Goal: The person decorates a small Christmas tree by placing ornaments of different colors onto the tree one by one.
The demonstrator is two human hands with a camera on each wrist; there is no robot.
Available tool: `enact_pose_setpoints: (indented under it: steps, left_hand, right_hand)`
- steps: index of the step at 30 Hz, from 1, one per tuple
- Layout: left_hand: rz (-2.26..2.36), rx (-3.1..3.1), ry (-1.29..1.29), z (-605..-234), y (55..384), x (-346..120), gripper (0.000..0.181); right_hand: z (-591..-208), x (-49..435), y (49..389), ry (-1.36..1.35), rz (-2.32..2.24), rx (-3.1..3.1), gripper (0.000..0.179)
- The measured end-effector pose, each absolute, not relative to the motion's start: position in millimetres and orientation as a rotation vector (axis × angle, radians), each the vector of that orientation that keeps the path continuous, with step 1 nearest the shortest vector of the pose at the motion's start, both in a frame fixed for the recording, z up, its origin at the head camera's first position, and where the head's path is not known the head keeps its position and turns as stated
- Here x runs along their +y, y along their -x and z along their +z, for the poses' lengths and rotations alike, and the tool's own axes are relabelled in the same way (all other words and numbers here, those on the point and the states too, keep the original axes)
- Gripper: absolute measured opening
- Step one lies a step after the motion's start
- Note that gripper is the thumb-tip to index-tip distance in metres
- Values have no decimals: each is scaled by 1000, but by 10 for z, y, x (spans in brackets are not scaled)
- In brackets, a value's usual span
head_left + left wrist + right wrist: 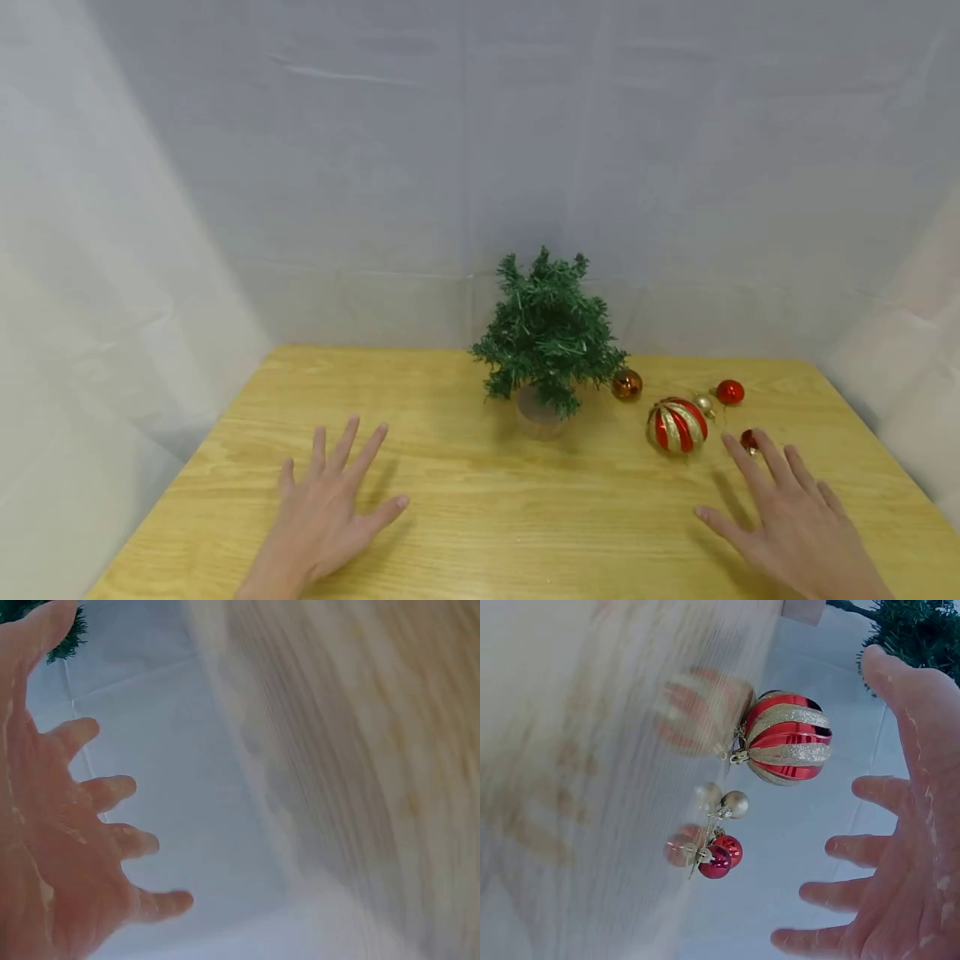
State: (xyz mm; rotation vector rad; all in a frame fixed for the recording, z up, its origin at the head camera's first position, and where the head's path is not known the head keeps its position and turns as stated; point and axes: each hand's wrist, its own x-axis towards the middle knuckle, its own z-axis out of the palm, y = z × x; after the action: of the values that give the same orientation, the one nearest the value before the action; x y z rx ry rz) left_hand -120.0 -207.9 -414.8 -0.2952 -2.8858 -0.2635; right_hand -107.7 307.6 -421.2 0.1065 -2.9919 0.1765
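Note:
My left hand (pixel 322 517) hovers over the left part of the table with its fingers spread, holding nothing; its palm (pixel 60 840) fills the left of the left wrist view. On the right, my right hand (pixel 798 525) is likewise spread and holds nothing. Just beyond its fingertips lies a small dark red bauble (pixel 749 442), partly hidden by them. A big red ball with gold glitter stripes (pixel 677 425) lies nearby. Behind it are a small gold bauble (pixel 703 404) and a red bauble (pixel 730 392). A green artificial Christmas tree (pixel 551 333) stands between and beyond the hands.
A copper-coloured bauble (pixel 627 384) lies close to the tree's right side. The tree has a round wooden-looking base (pixel 542 415). The wooden table (pixel 450 500) ends at a back edge before a white cloth backdrop (pixel 360 183), and more cloth hangs at both sides.

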Motion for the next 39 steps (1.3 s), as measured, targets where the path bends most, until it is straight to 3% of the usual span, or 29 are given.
enact_pose_setpoints:
  steps: [14,21,39]
  left_hand:
    - [-745,-2528,470,-4091,1293,-1891,54]
    - [-821,-2368,585,-3999,1388,-1651,47]
    - [-948,-2205,750,-3814,1710,-1243,43]
  right_hand:
    - [-4183,3081,1271,-391,306,-2774,64]
    - [-4122,3065,1451,-551,306,-2640,62]
    - [-4100,3070,1668,-625,288,-2690,65]
